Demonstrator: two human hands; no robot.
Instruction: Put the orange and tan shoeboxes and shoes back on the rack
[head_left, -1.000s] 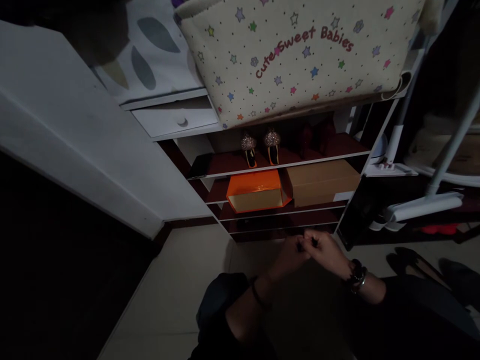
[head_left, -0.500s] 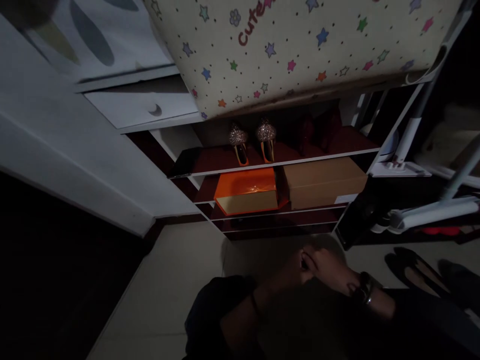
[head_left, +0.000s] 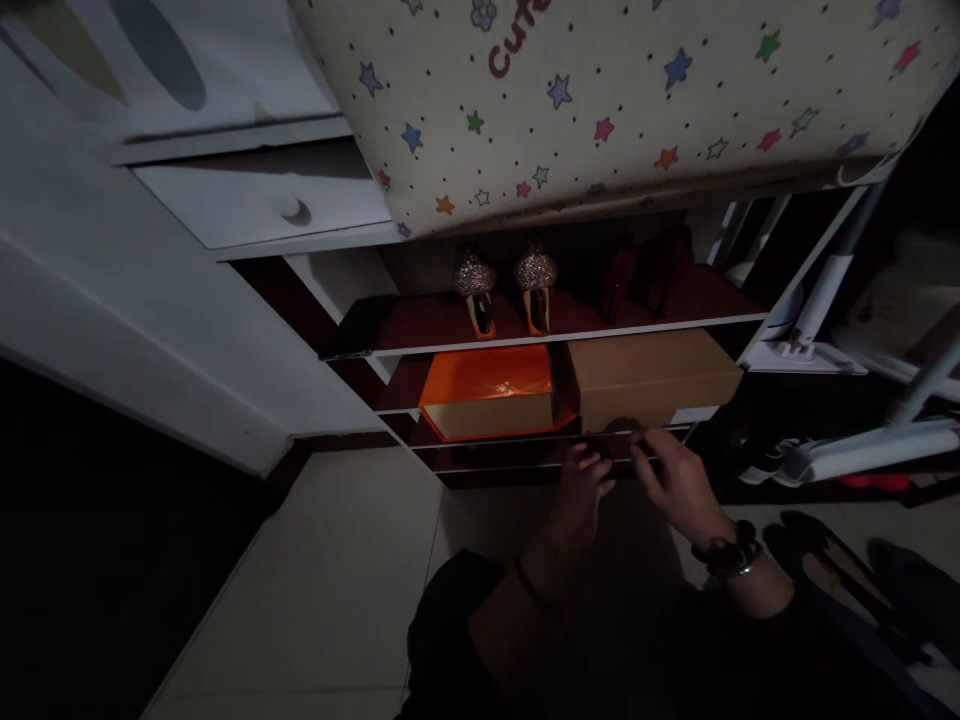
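Observation:
My left hand point(head_left: 581, 495) is raised in front of the lowest shelves, its fingers loosely curled and apart, with nothing seen in it. Close by on the right, my right hand point(head_left: 675, 485) has its thumb apart from its bent fingers and also holds nothing I can see. A gap separates the two hands. Just beyond my right hand lies a brown cardboard box point(head_left: 649, 375) on a shelf. An orange box point(head_left: 487, 375) with a pale side is next to it. Above them stand glittery high heels point(head_left: 536, 275) and dark red heels point(head_left: 616, 278).
A star-patterned cover point(head_left: 615, 100) hangs over the shoe rack point(head_left: 570, 332). A white drawer point(head_left: 255, 200) is at the upper left, beside the wall. Dark flat shoes point(head_left: 832, 560) sit on the tiled floor point(head_left: 322, 570) at the right, below a white metal frame point(head_left: 874, 450).
My hands were together and have come apart. Both have moved up towards the shelves, and the fingers have opened. The view has shifted slightly.

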